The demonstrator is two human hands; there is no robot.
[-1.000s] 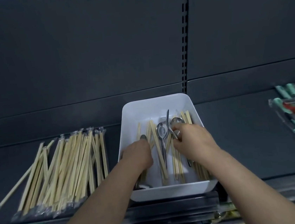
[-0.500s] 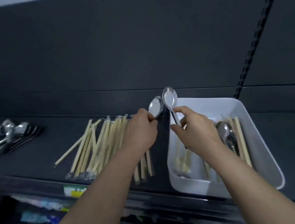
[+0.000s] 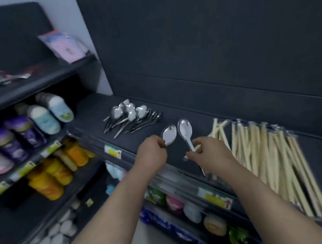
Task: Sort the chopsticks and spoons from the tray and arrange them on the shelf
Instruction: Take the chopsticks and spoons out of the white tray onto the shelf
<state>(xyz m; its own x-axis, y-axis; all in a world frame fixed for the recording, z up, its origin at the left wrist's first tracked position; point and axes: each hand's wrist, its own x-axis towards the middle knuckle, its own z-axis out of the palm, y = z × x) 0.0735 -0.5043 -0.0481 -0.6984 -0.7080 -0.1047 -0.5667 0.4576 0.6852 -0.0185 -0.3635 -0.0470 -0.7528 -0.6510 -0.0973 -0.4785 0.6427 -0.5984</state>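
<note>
Spoons, both bright polished steel: my left hand (image 3: 151,153) grips one spoon (image 3: 169,135), my right hand (image 3: 210,154) pinches a second spoon (image 3: 185,130), above the shelf (image 3: 190,109).

Shelf (image 3: 235,111): plain matt charcoal grey. Heaped spoons (image 3: 131,115) toward its back left corner, left raised spoon (image 3: 169,135) and right raised spoon (image 3: 185,131): mirror-bright silver. Chopsticks (image 3: 270,159) at its right end: pale straw yellow in clear wrappers. Front-edge label (image 3: 113,151): yellow with green and red marks. Neighbouring bottles: purple (image 3: 17,138), orange (image 3: 48,180).

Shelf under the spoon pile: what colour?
Plain dark grey shelf, seen in the head view, under the spoon pile.
</note>
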